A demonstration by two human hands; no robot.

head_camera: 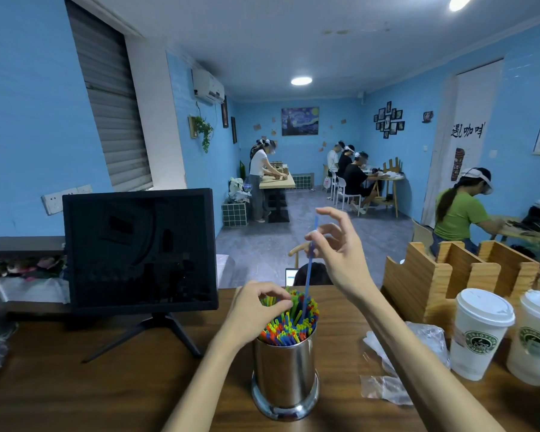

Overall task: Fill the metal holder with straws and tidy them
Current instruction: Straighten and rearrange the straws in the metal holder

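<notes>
Right hand (334, 244) pinches blue straw (309, 266); lower end hidden among straws (289, 325)

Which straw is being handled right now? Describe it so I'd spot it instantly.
Start at the metal holder on the wooden counter, packed with coloured straws. One blue straw rises far above the bundle, pinched in the right hand. It alone stands tall.

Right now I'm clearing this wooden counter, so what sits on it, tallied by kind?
Shiny metal straw holder: 1
White lidded paper cups: 2
Black monitor on a stand: 1
Slotted wooden organizer: 1
Crumpled clear plastic wrapper: 1
Total: 6
</notes>
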